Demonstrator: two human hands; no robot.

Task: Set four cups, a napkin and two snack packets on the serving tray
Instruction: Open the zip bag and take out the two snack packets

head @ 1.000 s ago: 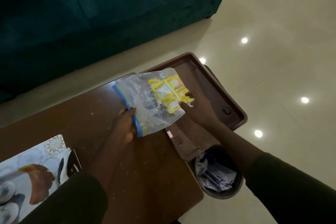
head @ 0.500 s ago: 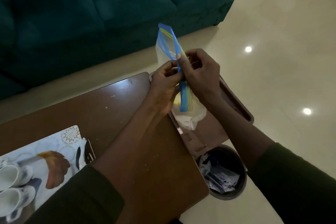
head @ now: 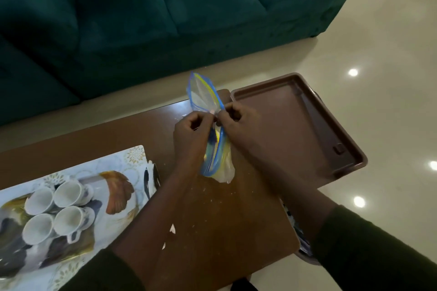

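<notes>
At the near left of the wooden table, four white cups wait in a cluster on a patterned mat, well apart from our hands and from the serving tray; a small dark packet lies at the mat's right edge, and we can't tell what it is. Further in, at mid-table, our left hand and right hand meet knuckle to knuckle, both pinched closed on the blue zip strip of a clear zip bag held on edge, its long axis running from near to far, its open mouth rising at the far end. Something yellow shows through the plastic low in the bag, which we judge to be the snack packets. The brown serving tray sits just right of the bag, overhanging the table's right end with nothing on it, so the right hand is the nearer one. Beyond it all stands a teal sofa
</notes>
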